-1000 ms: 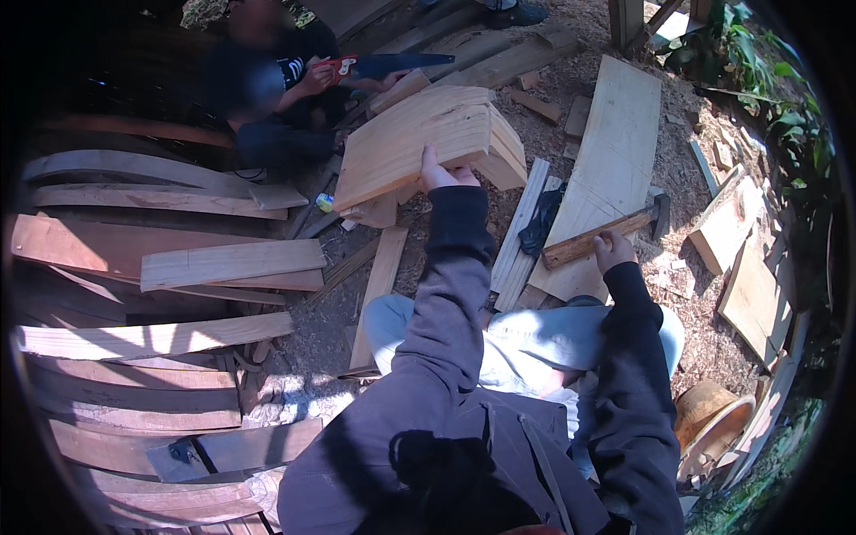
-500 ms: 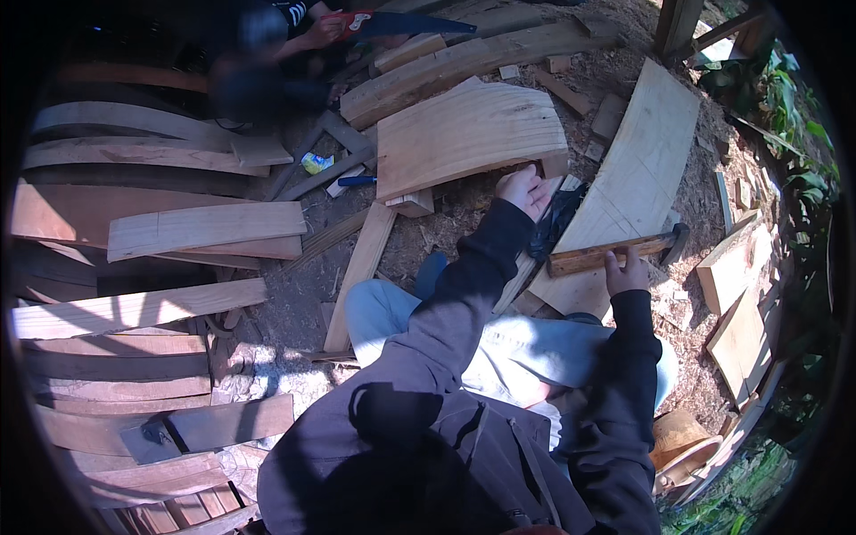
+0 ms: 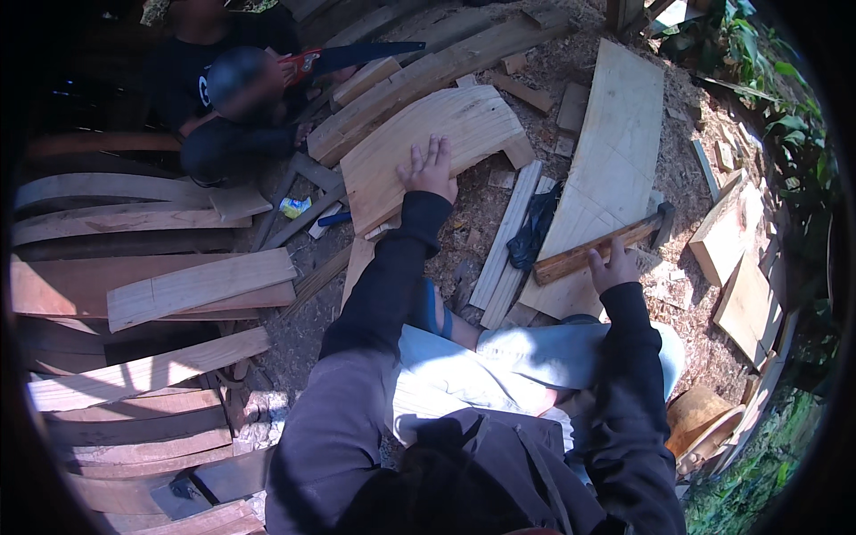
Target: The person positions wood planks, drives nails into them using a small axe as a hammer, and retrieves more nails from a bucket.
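My left hand [image 3: 431, 171] lies with fingers spread on top of a broad pale wooden board [image 3: 481, 116] with a curved edge, propped on other timber in front of me. In my right hand [image 3: 615, 266] is the wooden handle of a hammer [image 3: 571, 257], whose dark metal head [image 3: 663, 225] points away to the right. The hammer lies across a long pale plank [image 3: 615, 134] with faint lines marked on it. Beside that plank's left edge are a crumpled black plastic bag [image 3: 533, 227] and narrow wooden strips [image 3: 506, 241].
A person [image 3: 241, 89] sits at the far left, holding a handsaw [image 3: 366, 56] with a red handle. Stacked curved planks [image 3: 134, 192] fill the left side. A blue-handled tool [image 3: 334, 218] lies near the board. Wood offcuts [image 3: 727, 227] lie on the right among shavings.
My left hand has moved from beneath the board's near right edge to its top, further left. The right hand stays on the hammer. The whole view has shifted somewhat.
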`<action>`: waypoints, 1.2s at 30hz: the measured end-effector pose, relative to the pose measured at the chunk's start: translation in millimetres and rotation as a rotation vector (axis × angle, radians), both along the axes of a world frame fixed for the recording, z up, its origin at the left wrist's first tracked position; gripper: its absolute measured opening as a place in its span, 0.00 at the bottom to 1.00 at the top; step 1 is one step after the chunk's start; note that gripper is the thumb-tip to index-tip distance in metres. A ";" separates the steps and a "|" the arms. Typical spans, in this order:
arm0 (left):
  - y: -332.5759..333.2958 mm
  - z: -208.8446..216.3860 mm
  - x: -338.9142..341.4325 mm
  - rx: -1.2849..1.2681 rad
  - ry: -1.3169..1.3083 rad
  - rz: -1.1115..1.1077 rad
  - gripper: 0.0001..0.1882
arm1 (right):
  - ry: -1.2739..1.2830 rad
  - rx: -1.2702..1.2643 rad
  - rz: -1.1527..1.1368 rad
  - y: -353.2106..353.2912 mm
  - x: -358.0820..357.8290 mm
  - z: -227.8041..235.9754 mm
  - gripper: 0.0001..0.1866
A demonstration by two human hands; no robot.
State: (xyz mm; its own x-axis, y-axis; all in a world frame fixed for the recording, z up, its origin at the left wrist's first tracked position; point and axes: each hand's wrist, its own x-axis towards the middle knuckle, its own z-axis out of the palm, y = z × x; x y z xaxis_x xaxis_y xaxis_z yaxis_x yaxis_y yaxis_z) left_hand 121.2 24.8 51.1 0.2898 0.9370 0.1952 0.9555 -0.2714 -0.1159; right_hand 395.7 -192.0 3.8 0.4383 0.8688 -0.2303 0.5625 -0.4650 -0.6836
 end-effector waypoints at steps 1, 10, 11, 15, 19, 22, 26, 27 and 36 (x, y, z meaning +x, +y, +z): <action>2.1 -0.5 3.8 0.022 -0.026 0.066 0.39 | 0.017 0.006 0.000 -0.4 0.8 -1.3 0.21; 51.5 27.3 28.3 -0.178 -0.090 -0.082 0.30 | -0.004 0.052 0.003 0.9 -0.8 7.0 0.22; 85.8 35.0 8.2 -0.331 -0.223 -0.104 0.28 | 0.026 0.016 0.020 3.8 -4.3 11.5 0.22; 160.2 79.1 -21.5 -0.392 -0.488 -0.035 0.23 | -0.060 0.015 0.028 3.6 -4.0 5.4 0.22; 187.4 91.4 -62.2 -0.106 -0.475 0.066 0.24 | -0.056 0.089 0.104 3.2 -12.2 4.6 0.23; 140.2 36.0 -25.6 -0.158 -0.304 0.284 0.35 | -0.039 0.149 0.068 -2.4 -6.6 -2.3 0.22; 118.6 7.3 -1.4 -0.227 -0.172 0.301 0.40 | -0.059 0.148 0.015 6.7 -6.0 4.7 0.21; 117.5 4.0 -6.8 -0.222 -0.166 0.314 0.40 | -0.044 0.126 0.020 11.7 -11.1 12.6 0.21; 138.5 17.9 -95.5 -0.443 -1.154 0.158 0.28 | -0.008 0.092 0.022 15.5 -0.4 8.0 0.20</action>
